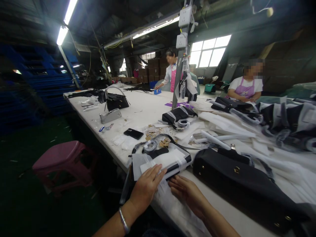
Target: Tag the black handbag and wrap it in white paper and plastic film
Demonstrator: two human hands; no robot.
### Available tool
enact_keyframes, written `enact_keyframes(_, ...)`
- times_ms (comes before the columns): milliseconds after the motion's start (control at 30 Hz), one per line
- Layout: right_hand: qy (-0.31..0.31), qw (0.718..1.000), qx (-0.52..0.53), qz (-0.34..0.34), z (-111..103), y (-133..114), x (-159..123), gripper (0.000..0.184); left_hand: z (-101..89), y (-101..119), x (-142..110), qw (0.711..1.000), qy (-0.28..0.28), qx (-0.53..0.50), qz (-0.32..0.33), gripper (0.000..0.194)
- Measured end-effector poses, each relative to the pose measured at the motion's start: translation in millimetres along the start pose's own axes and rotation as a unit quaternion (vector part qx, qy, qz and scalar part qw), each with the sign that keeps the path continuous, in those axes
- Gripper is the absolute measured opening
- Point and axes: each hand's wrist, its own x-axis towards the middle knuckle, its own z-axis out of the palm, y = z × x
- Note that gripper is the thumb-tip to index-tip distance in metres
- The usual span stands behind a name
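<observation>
A black bag wrapped in white tissue paper (165,161) lies at the near edge of the long white table (145,110). My left hand (146,186) rests flat on the white paper, fingers stretched out over it. My right hand (185,191) lies just to the right, its fingers pressed against the wrapped bag's near edge and the paper under it. A silver bangle (123,221) sits on my left wrist. A larger black handbag (243,184) with gold studs lies to the right of my hands.
A black phone (133,133), a tape dispenser (110,116), tags and another black handbag (117,102) lie further along the table. Piles of white wrapping and black bags fill the right side. Two people work at the far end. A pink stool (63,161) stands left of the table.
</observation>
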Motion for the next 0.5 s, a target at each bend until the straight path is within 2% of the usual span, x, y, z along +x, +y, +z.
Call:
enact_keyframes(100,0.016,0.997,0.079,0.010,9,6,2,0.038,-1.2,-1,0,1.000,-0.001,-0.027,-0.008,0.079)
enact_keyframes(233,0.030,0.994,0.105,-0.003,14,13,8,0.018,-2.1,0,-2,0.998,-0.012,-0.061,-0.008,0.085)
enact_keyframes(367,0.022,0.995,0.093,-0.027,24,14,13,0.015,-7.3,-3,-4,0.997,-0.016,-0.073,-0.018,0.088)
enact_keyframes(500,0.007,0.998,0.014,-0.054,37,8,12,0.006,-16.0,-5,-6,0.998,-0.025,-0.051,-0.006,0.090)
